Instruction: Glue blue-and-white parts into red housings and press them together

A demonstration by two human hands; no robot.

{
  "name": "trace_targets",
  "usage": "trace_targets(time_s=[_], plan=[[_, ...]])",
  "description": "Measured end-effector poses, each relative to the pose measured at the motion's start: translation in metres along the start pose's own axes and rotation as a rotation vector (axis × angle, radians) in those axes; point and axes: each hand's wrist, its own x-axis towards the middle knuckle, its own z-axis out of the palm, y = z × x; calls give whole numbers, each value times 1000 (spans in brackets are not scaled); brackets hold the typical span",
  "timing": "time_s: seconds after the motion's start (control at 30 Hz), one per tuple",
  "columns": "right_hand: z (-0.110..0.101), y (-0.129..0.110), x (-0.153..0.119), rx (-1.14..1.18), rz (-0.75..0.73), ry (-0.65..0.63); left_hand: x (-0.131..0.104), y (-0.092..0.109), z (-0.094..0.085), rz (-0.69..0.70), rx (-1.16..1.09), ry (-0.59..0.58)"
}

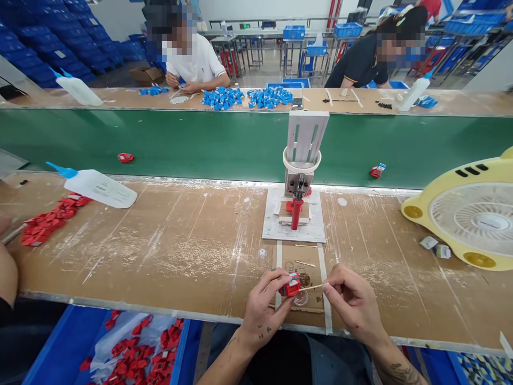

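Note:
A small red part (290, 286) with a grey top is pinched between the thumb and fingers of my left hand (267, 305). My right hand (352, 299) is closed on a thin wooden stick (311, 288), whose far tip touches or nearly touches the red part's right side. Both hands are over a taped cardboard piece (316, 305) at the table's front edge. More thin sticks (305, 263) lie on that cardboard. Just beyond it stands a press (298, 182) with a red handle, a red piece (289, 207) under it.
A white bottle (102, 187) and a red heap (52, 219) lie left. A yellow fan (473, 214) stands right. Beyond the table runs a green belt (200, 144); two people work behind it. A blue bin (60, 353) holds red parts. Another person's arm shows at left.

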Motion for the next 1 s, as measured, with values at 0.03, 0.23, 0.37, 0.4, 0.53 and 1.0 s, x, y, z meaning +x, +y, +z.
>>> trace_targets(time_s=[0.03,0.23,0.37,0.4,0.53,1.0], plan=[[0,-2,0,-29,-29,-1,0,0,0,-4,3,-5],[-2,-4,0,-84,-81,-15,0,-1,-1,-56,-8,-51],[-6,0,-2,-37,-67,-15,-1,-5,-3,-120,-17,-58],[-6,1,-2,-51,-69,-30,-1,-7,-4,-136,-22,-47],[0,8,-7,-166,-120,-144,-4,-15,-5,-204,-14,-2],[3,10,-9,-191,-120,-174,-6,-18,-7,-261,-31,29]])
